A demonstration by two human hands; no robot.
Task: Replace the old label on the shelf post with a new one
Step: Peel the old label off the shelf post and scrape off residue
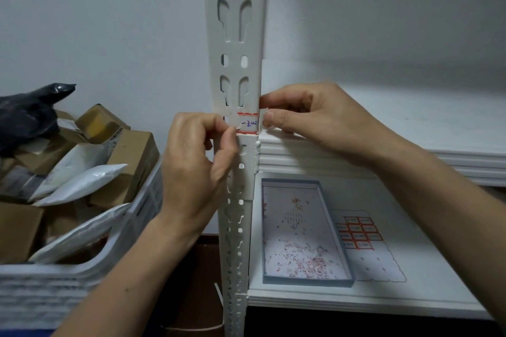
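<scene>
Where the two bare forearms come up from the bottom edge, a white slatted crate (82,282) sits low on the left, heaped with brown cardboard boxes (128,161), pale mailer bags (82,180) and a crumpled black bag (27,115). To the right, on the lower shelf (410,295), lies a shallow blue-rimmed tray (347,279) strewn with small red and white paper scraps. Just beside its right wall is a sheet of red-bordered stickers (358,232), with its lower rows already bare. Higher up, the hands meet on either side of the white perforated shelf post (235,35). The left hand (197,161) is curled, with thumb and forefinger pinching the left edge of the label (247,123). The right hand (315,123) is also curled, and its thumb and forefinger close on the label's right end at the post's corner. The label itself lies on the post's front face, level with the front edge of the upper shelf (410,123). It is white with a red band above and below, and its blue handwriting is partly hidden by the left fingers. Behind everything stands a plain pale wall (109,22).
</scene>
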